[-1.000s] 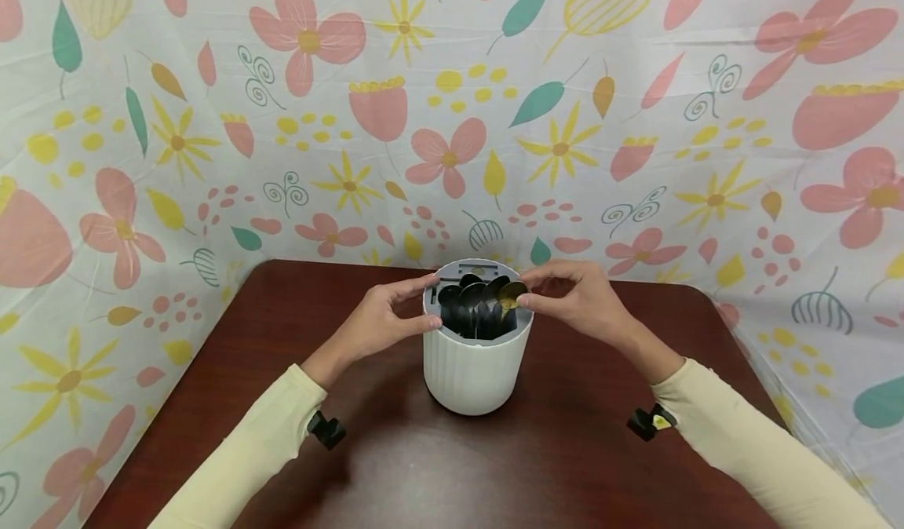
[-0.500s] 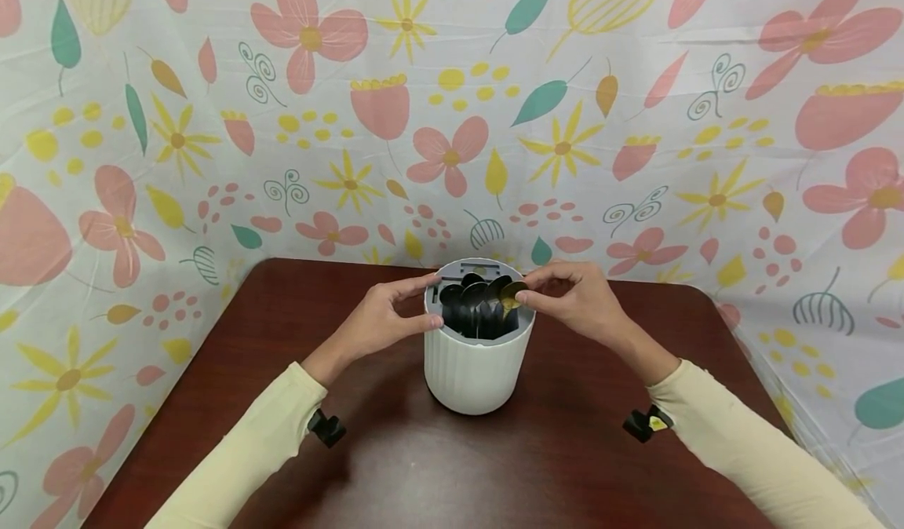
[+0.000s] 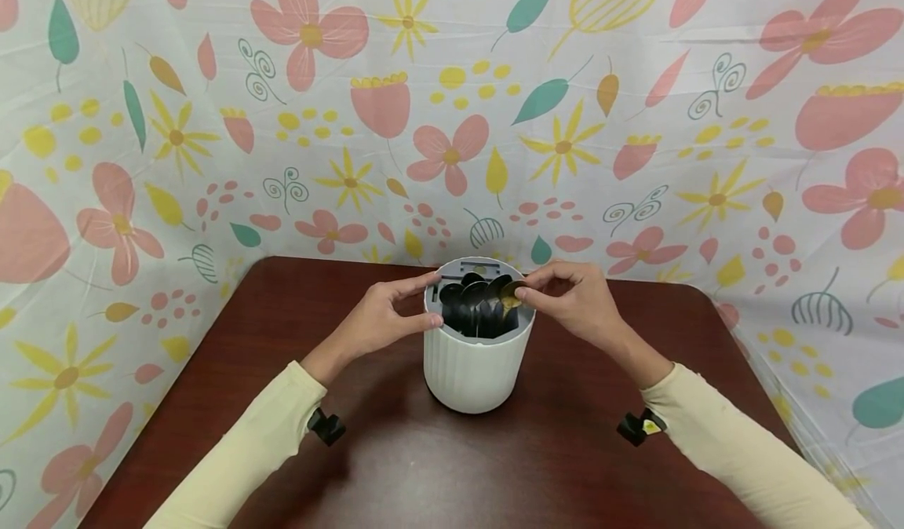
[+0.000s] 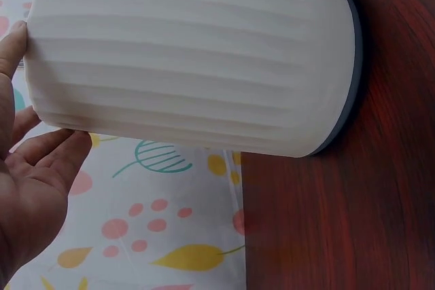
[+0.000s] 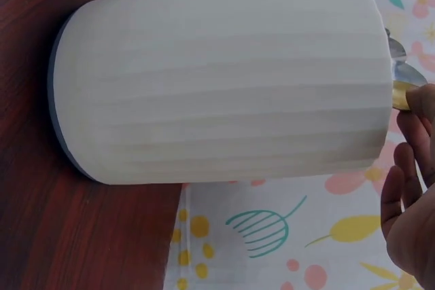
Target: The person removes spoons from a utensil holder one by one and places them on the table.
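Observation:
A white ribbed utensil holder (image 3: 475, 376) stands upright on the table, with several dark, shiny spoons (image 3: 469, 297) in it, bowls up. My left hand (image 3: 384, 317) holds the holder's left side, thumb at the front of the rim and fingers farther back. In the left wrist view, its fingertips (image 4: 78, 139) touch the ribbed wall near the top. At the right of the rim, my right hand (image 3: 575, 297) pinches a gold spoon (image 3: 510, 297) by its bowl between thumb and fingers. The right wrist view shows the gold bowl (image 5: 402, 94) just above the rim; its handle is hidden inside.
The holder has a grey inner insert with slots (image 3: 480, 268) at the back and a dark base. It stands on a dark reddish-brown wooden table (image 3: 452, 474). A white cloth with a floral print (image 3: 452, 105) hangs behind the table and at its sides.
The gold spoon's bowl tilts a little between the right fingers and shows narrower than before. The right wrist shifts slightly left. The left hand and the holder stay almost still.

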`<state>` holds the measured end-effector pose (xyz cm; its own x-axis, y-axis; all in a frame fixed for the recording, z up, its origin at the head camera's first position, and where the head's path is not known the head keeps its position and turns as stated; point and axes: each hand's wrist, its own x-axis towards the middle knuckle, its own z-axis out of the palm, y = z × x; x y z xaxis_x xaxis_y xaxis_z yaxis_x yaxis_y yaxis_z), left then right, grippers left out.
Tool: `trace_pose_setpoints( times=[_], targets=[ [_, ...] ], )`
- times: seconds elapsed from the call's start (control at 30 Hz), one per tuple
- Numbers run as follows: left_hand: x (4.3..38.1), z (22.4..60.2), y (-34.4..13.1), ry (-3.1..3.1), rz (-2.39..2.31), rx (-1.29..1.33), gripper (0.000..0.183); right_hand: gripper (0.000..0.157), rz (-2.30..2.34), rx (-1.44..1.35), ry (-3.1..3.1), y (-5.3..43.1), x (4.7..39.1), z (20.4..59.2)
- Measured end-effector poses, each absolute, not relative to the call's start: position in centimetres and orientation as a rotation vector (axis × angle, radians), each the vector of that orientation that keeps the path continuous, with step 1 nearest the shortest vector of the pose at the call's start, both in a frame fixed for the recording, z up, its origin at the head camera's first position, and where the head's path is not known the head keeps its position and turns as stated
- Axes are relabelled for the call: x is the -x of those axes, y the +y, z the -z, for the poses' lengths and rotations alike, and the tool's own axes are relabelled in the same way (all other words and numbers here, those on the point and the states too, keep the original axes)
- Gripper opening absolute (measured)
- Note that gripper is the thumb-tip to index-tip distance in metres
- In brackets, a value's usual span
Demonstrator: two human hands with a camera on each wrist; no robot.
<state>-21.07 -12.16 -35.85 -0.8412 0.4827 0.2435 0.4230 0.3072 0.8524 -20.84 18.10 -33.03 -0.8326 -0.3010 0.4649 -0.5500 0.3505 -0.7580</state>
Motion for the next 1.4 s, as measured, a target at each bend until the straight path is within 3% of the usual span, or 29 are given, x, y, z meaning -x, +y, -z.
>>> trace_pose_setpoints(
  times=[0.53, 1.4],
  targets=[
    [20.9, 35.8, -12.1, 2.512, -1.575, -0.863, 0.064, 0.006, -1.423, -0.738, -2.279, 17.7, 20.5, 32.8],
    [21.1, 35.8, -12.2, 2.495, -1.575, -0.866, 0.063, 0.008, -1.381, -0.815, -2.026, 17.4, 21.5, 28.5]
  ],
)
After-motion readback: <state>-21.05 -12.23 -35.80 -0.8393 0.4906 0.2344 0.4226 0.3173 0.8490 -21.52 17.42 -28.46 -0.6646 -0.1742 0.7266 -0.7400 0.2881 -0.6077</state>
